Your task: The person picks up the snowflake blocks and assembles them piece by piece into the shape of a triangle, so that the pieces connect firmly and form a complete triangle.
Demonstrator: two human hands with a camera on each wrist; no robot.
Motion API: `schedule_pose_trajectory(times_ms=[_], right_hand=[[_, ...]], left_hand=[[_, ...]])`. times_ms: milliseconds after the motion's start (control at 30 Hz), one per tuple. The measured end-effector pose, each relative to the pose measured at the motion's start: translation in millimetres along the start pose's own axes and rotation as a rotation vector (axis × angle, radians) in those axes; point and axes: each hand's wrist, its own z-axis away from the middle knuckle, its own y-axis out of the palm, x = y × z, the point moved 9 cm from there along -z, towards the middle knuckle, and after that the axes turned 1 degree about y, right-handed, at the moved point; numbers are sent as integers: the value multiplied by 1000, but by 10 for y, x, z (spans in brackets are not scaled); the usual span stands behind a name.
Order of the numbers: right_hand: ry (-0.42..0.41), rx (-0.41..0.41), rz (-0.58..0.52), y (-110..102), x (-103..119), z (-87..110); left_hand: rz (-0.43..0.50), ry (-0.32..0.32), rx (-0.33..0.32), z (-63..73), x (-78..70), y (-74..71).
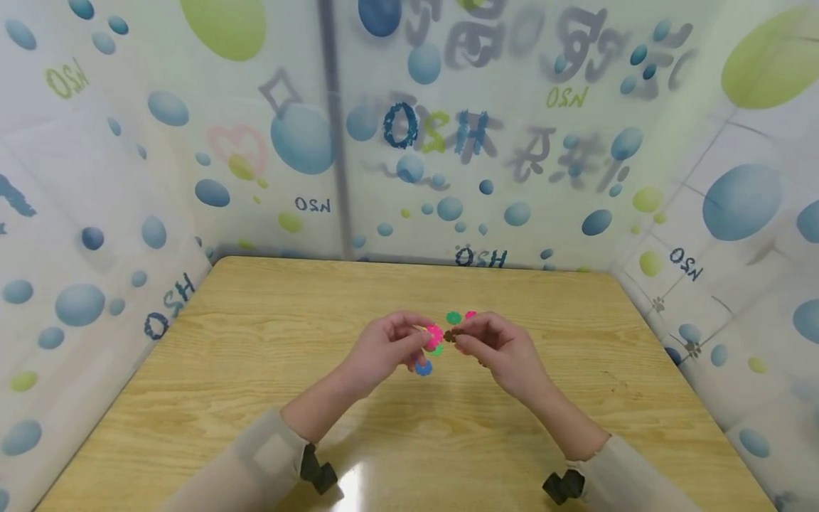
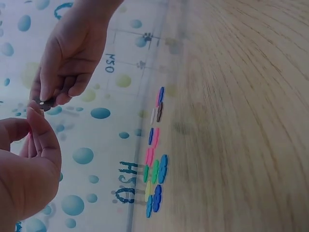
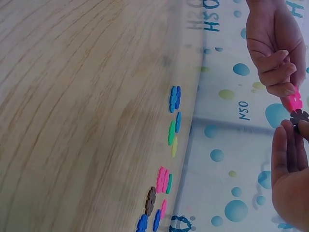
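Above the table, my left hand point(image 1: 384, 352) pinches a pink notched plastic disc point(image 1: 435, 335), a snowflake-style building piece. Facing it, my right hand point(image 1: 508, 355) holds a dark brown disc point(image 1: 450, 336) of the same kind between thumb and fingers. In the right wrist view the pink disc point(image 3: 295, 99) and the dark disc point(image 3: 299, 116) meet edge to edge. From the left wrist, the dark disc point(image 2: 47, 104) shows in the right fingers, while the left fingers mostly hide the pink one.
Loose discs lie on the wooden table point(image 1: 256, 370) under and beyond the hands, among them a green disc point(image 1: 453, 318), a pink disc point(image 1: 470, 313) and a blue disc point(image 1: 424, 368). Printed curtains point(image 1: 397, 213) stand along the table's back and sides.
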Motion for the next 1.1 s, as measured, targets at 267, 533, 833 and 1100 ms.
schedule_pose_trajectory(times_ms=[267,533,833,1100], right_hand=[[-50,-3,-5,46,32,4],[-104,-47,16,72,37,39],[-270,-106,-54,80,127,115],[-343,-137,-73,84,154,147]], left_hand=[[64,-9,25,10,-4,34],[102,-16,39,28,-14,64],[139,1,42,34,-59,95],[165,-19,41,25,-40,105]])
